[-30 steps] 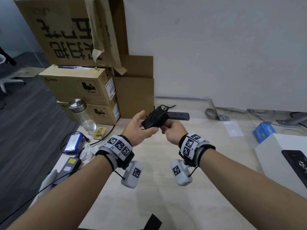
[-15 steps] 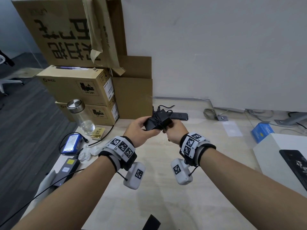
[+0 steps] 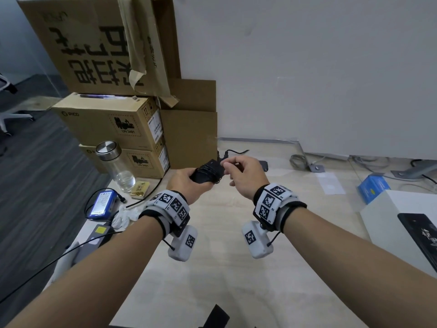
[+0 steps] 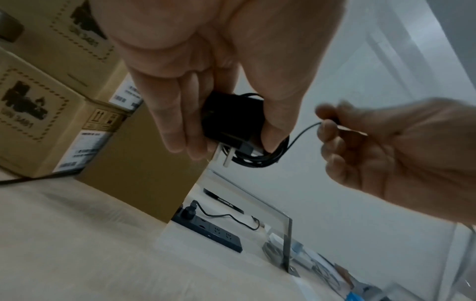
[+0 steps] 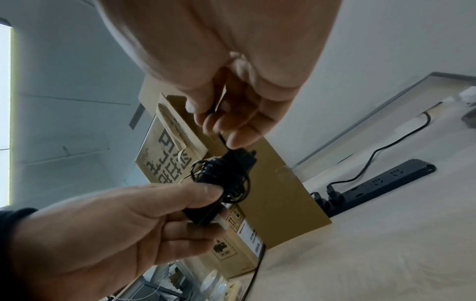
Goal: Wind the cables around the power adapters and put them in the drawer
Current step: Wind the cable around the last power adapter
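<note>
While thin black cable [image 4: 260, 160] lies coiled in loops round it, the boxy black power adapter [image 3: 208, 172] sits clamped between the left hand [image 3: 186, 183] thumb and fingers [image 4: 175, 126], its flat metal prongs [image 4: 223, 157] poking out below the fingertips. Beside them, the right hand [image 3: 243, 176] pinches the cable's loose end. Below both hands lies the pale wood-grain bench [image 3: 224, 268], with a long black power strip [image 5: 381, 183] beyond the fingers.
</note>
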